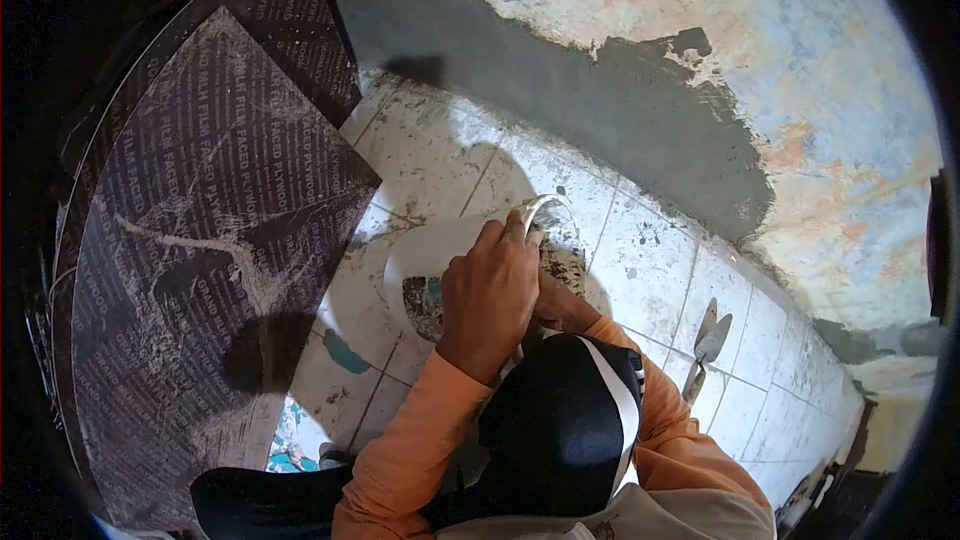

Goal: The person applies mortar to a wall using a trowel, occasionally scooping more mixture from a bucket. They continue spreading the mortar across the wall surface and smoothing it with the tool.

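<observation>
A white bucket [425,252] lies tipped on its side on the tiled floor, its mouth turned to the right and its inside spotted with dark residue. My left hand [492,290] is closed over the bucket's upper side, with the fingertips at the rim. My right hand [563,308] is at the bucket's mouth, low and partly behind my left hand. Its fingers are hidden, so what it holds, if anything, cannot be seen. To the right, a pointed trowel [712,336] lies on the tiles beyond my right sleeve.
Dark printed plywood sheets [190,240] cover the left side. A wall with a grey plaster patch [600,120] runs along the upper right. White tiles [640,270] bear dark smears, and a green scrap [344,352] lies near the plywood. My dark-trousered knee [560,415] is close below the bucket.
</observation>
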The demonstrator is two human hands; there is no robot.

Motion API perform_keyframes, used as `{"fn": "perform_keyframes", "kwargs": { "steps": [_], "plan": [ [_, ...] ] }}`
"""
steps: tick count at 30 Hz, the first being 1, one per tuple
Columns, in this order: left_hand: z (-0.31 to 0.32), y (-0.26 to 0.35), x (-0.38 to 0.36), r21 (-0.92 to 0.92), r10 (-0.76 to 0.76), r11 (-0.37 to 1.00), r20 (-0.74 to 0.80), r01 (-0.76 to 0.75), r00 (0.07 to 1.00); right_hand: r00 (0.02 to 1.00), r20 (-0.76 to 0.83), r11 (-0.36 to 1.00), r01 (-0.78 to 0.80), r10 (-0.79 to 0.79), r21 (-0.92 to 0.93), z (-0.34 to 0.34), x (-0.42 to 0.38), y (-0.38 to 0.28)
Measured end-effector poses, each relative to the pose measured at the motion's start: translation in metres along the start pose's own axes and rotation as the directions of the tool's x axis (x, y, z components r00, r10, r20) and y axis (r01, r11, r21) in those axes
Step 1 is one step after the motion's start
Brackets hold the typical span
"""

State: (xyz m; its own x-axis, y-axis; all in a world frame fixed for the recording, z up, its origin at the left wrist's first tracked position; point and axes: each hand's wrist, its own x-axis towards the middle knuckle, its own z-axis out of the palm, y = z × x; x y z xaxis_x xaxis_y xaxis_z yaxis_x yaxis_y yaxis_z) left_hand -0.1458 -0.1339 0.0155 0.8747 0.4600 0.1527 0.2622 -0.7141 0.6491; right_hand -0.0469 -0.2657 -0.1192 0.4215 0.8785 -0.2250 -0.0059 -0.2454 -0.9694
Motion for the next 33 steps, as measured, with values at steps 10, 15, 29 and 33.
{"fn": "perform_keyframes", "kwargs": {
  "steps": [10,15,29,33],
  "plan": [
    [-0.029,-0.045,0.012,-0.017,-0.075,0.997,-0.063,0.074,0.995,0.949,-0.02,0.876,-0.283,0.315,0.391,-0.033,-0.033,-0.101],
    [-0.04,-0.071,0.016,-0.079,-0.047,0.996,-0.109,0.039,0.993,0.938,-0.033,0.833,-0.29,0.345,0.472,-0.04,-0.048,-0.095],
    [-0.1,-0.188,0.003,-0.409,-0.226,0.886,0.03,0.219,0.974,0.926,-0.372,0.531,0.284,0.065,0.799,-0.022,-0.019,-0.067],
    [-0.114,-0.2,-0.01,-0.4,-0.315,0.86,0.072,0.316,0.946,0.856,-0.507,0.409,0.43,0.098,0.805,-0.038,0.041,-0.058]
  ]
}}
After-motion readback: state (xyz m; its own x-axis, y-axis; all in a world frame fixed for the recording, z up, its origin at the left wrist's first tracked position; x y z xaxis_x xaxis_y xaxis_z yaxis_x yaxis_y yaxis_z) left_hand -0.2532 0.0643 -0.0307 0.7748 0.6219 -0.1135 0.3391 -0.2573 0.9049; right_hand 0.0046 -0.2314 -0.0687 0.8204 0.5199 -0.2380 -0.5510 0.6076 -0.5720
